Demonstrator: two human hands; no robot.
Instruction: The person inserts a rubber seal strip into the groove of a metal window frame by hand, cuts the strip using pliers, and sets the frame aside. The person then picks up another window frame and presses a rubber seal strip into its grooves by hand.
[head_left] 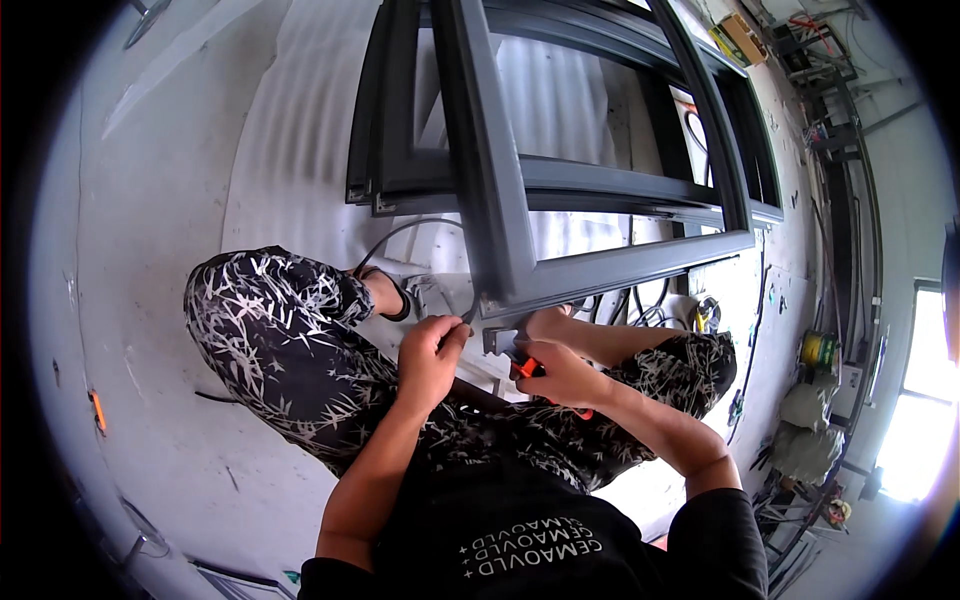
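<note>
A dark grey window frame [508, 215] stands in front of me, its near corner just beyond my hands. My left hand [432, 358] is closed, thumb against fingers, on the end of a thin dark rubber strip [474, 300]. The strip loops up beside the corner and curves away to the left over the floor. In my right hand [566, 374] is a hand cutter [497, 342] with a flat metal head and red-and-black handles. Its head points left, toward the strip's end, with a small gap between. My fingers hide part of the handles.
More dark frames [400, 170] lie stacked behind, on white corrugated sheeting [310, 120]. An orange-handled tool [97, 412] lies on the floor at left. Coiled dark strips [650, 305] and a yellow roll [818, 350] are at right. My knees flank the work.
</note>
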